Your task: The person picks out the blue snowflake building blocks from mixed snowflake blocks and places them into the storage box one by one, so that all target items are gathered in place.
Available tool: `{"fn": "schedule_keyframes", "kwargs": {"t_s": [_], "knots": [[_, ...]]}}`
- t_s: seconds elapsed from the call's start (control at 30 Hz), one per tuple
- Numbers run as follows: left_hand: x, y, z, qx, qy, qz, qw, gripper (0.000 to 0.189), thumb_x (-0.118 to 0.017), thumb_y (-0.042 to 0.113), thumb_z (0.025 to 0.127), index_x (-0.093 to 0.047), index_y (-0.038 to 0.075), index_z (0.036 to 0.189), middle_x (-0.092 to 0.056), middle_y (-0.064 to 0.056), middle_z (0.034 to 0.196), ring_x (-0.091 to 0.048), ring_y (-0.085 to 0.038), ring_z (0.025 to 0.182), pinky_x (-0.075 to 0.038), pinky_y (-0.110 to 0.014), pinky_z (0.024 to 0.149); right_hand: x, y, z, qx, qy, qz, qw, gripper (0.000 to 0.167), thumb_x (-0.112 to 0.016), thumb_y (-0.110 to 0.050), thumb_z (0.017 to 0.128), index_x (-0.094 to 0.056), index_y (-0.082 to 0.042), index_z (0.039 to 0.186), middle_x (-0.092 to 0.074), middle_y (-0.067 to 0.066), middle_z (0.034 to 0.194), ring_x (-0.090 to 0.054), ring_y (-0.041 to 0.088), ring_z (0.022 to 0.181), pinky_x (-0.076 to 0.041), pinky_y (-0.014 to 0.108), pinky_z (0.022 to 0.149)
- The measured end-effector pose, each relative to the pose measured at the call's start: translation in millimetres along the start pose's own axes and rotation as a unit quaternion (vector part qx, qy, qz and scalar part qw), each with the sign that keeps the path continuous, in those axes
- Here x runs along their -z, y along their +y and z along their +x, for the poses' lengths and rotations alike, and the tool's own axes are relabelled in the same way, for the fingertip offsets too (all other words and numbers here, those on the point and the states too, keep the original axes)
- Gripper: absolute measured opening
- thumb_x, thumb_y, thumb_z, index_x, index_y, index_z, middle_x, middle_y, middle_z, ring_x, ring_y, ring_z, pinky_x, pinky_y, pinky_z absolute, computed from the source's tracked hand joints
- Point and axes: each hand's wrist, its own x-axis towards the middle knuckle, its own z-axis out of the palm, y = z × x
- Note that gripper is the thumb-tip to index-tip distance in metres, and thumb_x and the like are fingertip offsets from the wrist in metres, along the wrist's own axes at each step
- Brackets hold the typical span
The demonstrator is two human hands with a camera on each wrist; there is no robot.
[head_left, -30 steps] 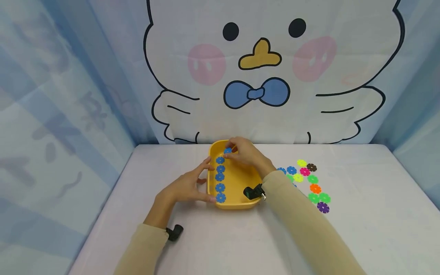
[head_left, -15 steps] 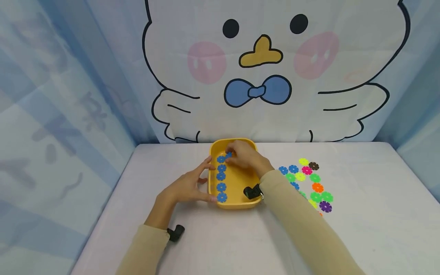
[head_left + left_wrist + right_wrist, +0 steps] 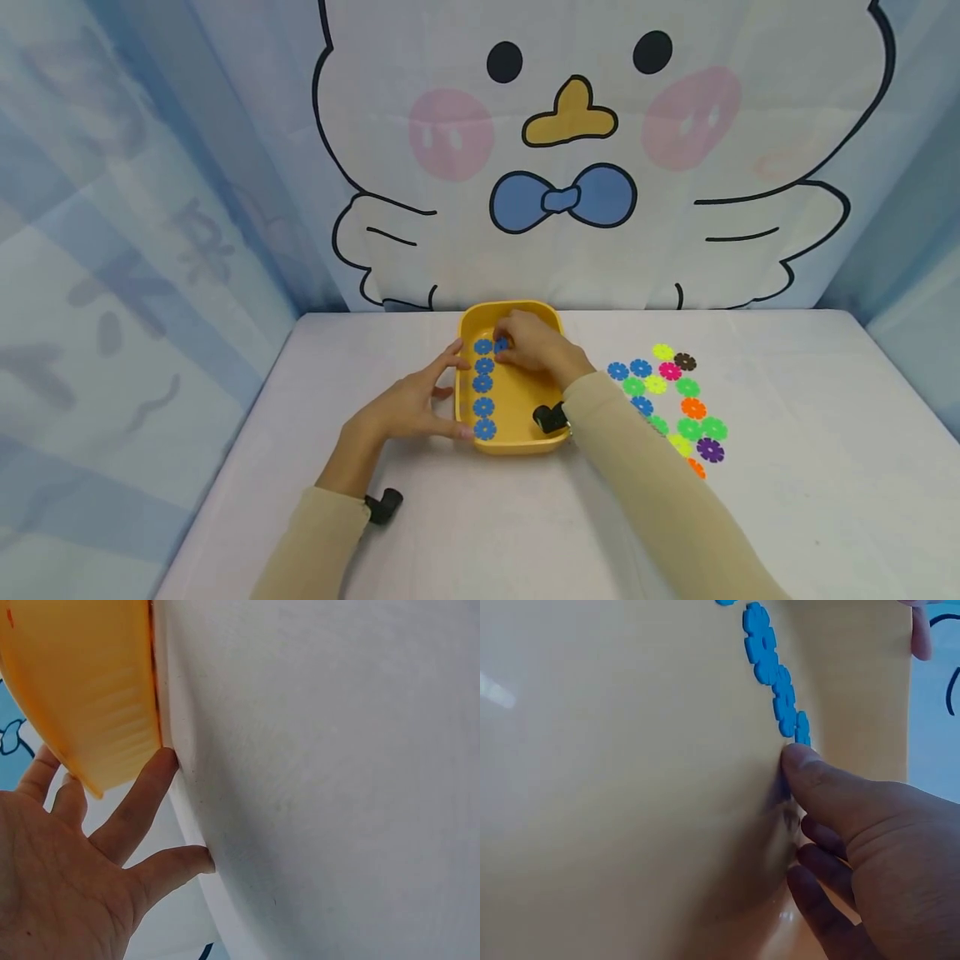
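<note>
A yellow tray (image 3: 525, 446) stands at the back of the table. Along its left wall, several blue flower-shaped plastic discs (image 3: 483, 383) lie in a column. My right hand (image 3: 534, 340) reaches into the tray and pinches another blue disc (image 3: 501, 344) at the top, right beside the column's far end. In the right wrist view the thumb (image 3: 806, 761) mostly hides that disc, and blue discs (image 3: 759, 641) run in a row past it. My left hand (image 3: 412, 404) has its fingers spread and touches the tray's left side, seen from outside in the left wrist view.
Loose flower discs in green, yellow (image 3: 656, 384), blue, orange (image 3: 693, 408), pink, brown and purple (image 3: 710, 450) lie on the white table right of the tray. My right sleeve (image 3: 660, 475) covers part of them. A printed cloth (image 3: 555, 267) hangs behind the table.
My right hand has moved the blue disc slightly right and down, from near the tray's far wall to beside the column's top disc. The left hand stays on the tray's side.
</note>
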Motion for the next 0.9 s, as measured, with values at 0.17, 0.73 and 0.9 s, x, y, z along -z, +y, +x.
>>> {"fn": "schedule_keyframes", "kwargs": {"t_s": [0.17,0.73,0.9], "knots": [[0.9,0.3,-0.9,0.003,-0.004,-0.002,1.0,0.104,-0.091,0.054,0.072,-0.032,0.036,0.156,-0.01,0.023,0.17,-0.061,-0.024,0.132,-0.044,-0.056,0.113,-1.5,0.2,-0.5,0.0,0.002,0.003,1.0,0.034,-0.075,-0.026,0.096,-0.068,-0.007,0.123,-0.06,0.009,0.112,-0.055,0.023,0.1,-0.051,0.037,0.097],[-4.2,4.2,-0.5,0.011,0.009,0.001,0.9999,0.118,-0.092,0.055,0.07,-0.019,0.039,0.161,-0.02,0.021,0.169,-0.061,-0.026,0.132,-0.047,-0.057,0.11,26.4,-10.7,-28.6,0.026,0.007,0.078,0.9966,0.049,-0.073,-0.03,0.097,-0.06,-0.01,0.139,-0.057,0.013,0.138,-0.055,0.033,0.129,-0.046,0.047,0.113],[-3.3,3.3,-2.2,0.018,0.011,0.009,0.9997,0.115,-0.091,0.057,0.069,-0.023,0.039,0.159,-0.014,0.023,0.169,-0.06,-0.026,0.133,-0.048,-0.056,0.109,39.3,-13.2,-45.1,0.053,0.024,0.088,0.9944,0.048,-0.074,-0.031,0.096,-0.062,-0.009,0.137,-0.059,0.013,0.134,-0.056,0.033,0.126,-0.05,0.046,0.108]]}}
